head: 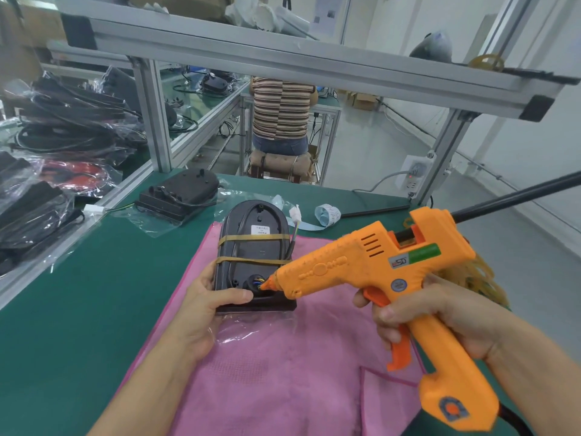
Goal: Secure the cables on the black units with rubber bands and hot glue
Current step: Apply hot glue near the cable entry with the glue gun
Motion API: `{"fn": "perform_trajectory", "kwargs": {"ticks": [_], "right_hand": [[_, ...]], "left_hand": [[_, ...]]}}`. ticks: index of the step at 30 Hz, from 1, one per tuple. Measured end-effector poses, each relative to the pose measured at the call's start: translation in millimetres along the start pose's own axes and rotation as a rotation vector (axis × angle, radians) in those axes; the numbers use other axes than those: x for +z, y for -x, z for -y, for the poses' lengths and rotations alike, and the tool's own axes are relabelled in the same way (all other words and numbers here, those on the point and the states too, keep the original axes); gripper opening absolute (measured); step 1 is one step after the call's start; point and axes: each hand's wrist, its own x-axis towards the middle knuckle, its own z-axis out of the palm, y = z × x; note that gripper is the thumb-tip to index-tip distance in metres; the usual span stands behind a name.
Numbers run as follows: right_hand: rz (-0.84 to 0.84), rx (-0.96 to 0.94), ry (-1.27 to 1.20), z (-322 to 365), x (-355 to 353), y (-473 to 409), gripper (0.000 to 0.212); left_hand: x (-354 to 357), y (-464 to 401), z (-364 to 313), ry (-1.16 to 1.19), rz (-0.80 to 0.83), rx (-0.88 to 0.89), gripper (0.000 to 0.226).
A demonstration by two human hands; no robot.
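A black unit [251, 247] lies on a pink cloth [283, 357], its black cable held down by two tan rubber bands [251, 237]. My left hand [204, 306] grips the unit's near left corner, thumb across its lower edge. My right hand [440, 319] holds an orange hot glue gun [377, 269], fingers round the handle and trigger. The gun's nozzle touches the round cable outlet with coloured wires [256, 283] at the unit's near end. A white connector [295, 213] sticks out at the unit's far right.
A second black unit [179, 191] lies on clear plastic at the back of the green table [78, 294]. Bagged black units and cables [47, 146] pile at the left. A roll of labels [327, 214], loose rubber bands [484, 272] and a black rod [503, 199] lie right. A person sits beyond.
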Motion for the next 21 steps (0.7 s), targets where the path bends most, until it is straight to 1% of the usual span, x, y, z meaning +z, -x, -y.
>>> {"fn": "perform_trajectory", "kwargs": {"ticks": [2, 4, 6, 8, 10, 16, 21], "right_hand": [[0.002, 0.006, 0.005, 0, -4, 0, 0.019], [0.054, -0.029, -0.003, 9, 2, -5, 0.016], [0.111, -0.092, -0.023, 18, 8, -6, 0.022], [0.117, -0.131, -0.027, 21, 8, -6, 0.028], [0.142, -0.179, -0.037, 21, 9, -4, 0.034], [0.116, -0.227, -0.033, 23, 9, -9, 0.037], [0.104, -0.204, -0.033, 19, 4, -7, 0.039]], "left_hand": [[1, 1, -4, 0.008, 0.022, -0.004, 0.081], [2, 0, -10, 0.011, 0.033, 0.005, 0.077], [3, -1, -18, 0.011, 0.046, 0.018, 0.07], [2, -5, -22, 0.005, 0.035, 0.022, 0.073], [2, -7, -24, 0.001, 0.021, 0.014, 0.07], [12, -2, -17, -0.003, 0.018, -0.017, 0.065], [12, -2, -22, 0.016, -0.021, -0.007, 0.069]]}}
